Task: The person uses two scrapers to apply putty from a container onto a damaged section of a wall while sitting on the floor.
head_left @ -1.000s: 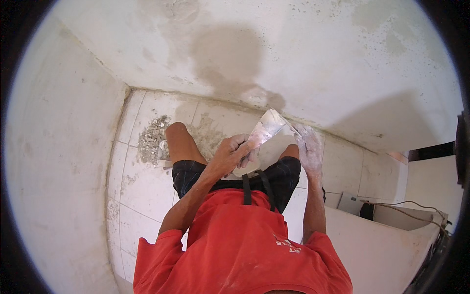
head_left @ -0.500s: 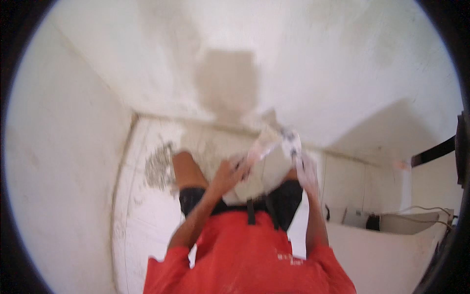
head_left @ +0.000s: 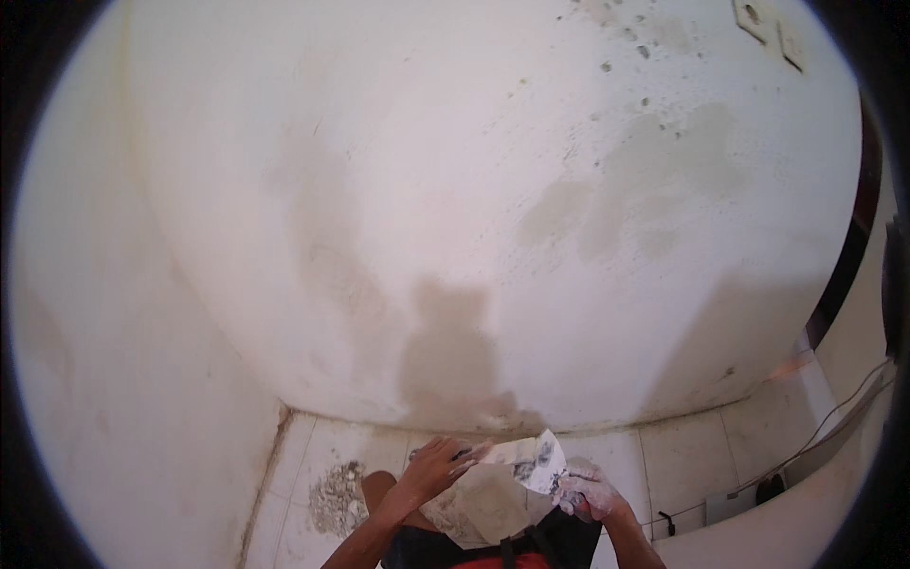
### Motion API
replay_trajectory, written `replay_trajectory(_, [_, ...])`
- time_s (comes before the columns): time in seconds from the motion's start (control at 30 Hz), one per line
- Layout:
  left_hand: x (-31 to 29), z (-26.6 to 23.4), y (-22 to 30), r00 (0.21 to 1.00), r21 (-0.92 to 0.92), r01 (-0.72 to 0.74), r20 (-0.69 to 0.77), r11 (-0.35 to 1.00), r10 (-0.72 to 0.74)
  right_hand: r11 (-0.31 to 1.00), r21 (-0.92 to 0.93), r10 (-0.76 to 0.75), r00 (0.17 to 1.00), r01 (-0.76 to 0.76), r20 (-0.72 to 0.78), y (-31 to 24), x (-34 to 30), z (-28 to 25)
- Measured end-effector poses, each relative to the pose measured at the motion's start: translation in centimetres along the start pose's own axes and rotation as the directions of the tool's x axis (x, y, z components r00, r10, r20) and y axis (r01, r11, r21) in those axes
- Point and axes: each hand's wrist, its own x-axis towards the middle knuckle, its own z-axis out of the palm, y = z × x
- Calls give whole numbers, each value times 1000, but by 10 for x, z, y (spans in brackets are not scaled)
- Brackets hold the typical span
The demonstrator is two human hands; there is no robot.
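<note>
My left hand is closed around the handle of a putty knife, whose blade is smeared with whitish filler and points right. My right hand, coated in white residue, grips a second putty knife with a flared blade that carries filler with dark specks. The two blades meet or overlap in front of my lap; whether they touch I cannot tell. Beneath them, between my legs, shows a pale surface of a kind I cannot make out.
A heap of plaster rubble lies on the tiled floor beside my left leg. Ahead rises a white wall with grey patches, pits and a wall socket plate. At right, a cable runs above a low pale ledge.
The view has tilted up, showing more wall and putting my hands lower in the picture. Both putty knives are still held, their blades close together.
</note>
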Motion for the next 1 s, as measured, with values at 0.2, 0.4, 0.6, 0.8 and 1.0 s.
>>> replay_trajectory(0.2, [-25, 3, -26, 1000, 66, 5, 0, 998, -6, 948, -21, -316, 945, 319, 83, -9, -4, -15])
replay_trajectory(0.4, [-82, 98, -47, 771, -618, 519, 40, 590, -636, 784, -207, -619, 767, 586, -173, -151, -38, 20])
replay_trajectory(0.6, [-160, 138, -46, 326, -914, 391, 245, -105, -913, -163, -974, -960, 202, 156, 193, -312, -53, 98])
replay_trajectory(0.8, [-182, 178, -41, 268, -918, 91, 396, -387, -878, -306, -883, -952, 117, -355, 283, -414, -19, 105])
replay_trajectory(1.0, [-208, 206, -64, 259, -954, 98, 298, -282, -919, -330, -817, -937, 58, -472, 345, -442, 30, 95])
